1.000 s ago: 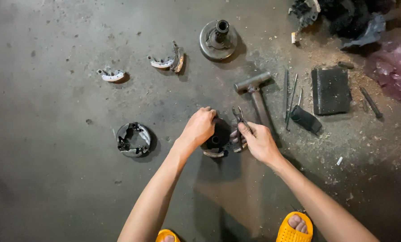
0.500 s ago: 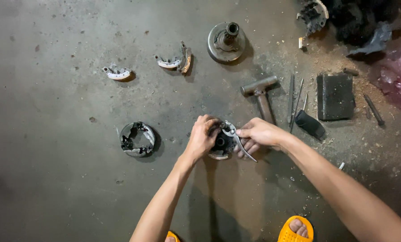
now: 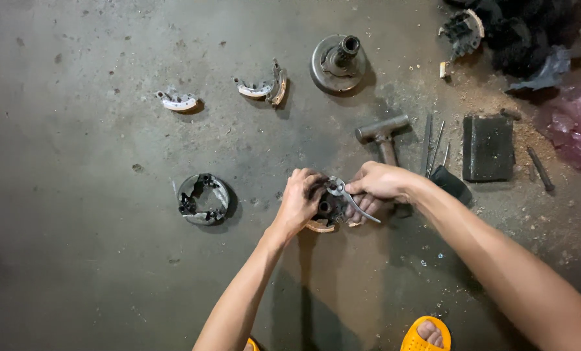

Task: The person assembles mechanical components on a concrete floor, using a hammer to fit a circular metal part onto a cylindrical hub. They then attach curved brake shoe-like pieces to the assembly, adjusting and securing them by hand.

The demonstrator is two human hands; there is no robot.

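A round dark metal part with curved tan shoes (image 3: 323,218) lies on the concrete floor in the middle of the head view. My left hand (image 3: 300,198) grips its left side and presses it down. My right hand (image 3: 381,185) holds silver pliers (image 3: 345,197), whose jaws reach onto the top of the part. The fingers of both hands cover much of the part.
A similar round part (image 3: 202,198) lies to the left. Two curved shoes (image 3: 176,101) (image 3: 264,86) and a metal hub (image 3: 339,62) lie farther away. A hammer (image 3: 384,133), thin rods (image 3: 433,140), a dark block (image 3: 488,147), a pink bag (image 3: 579,123) and my orange sandal (image 3: 427,335) sit on the right.
My right hand has brought the pliers up from beside the part onto its top. My left hand has stayed on the part. The camera has shifted, so everything sits lower in view.
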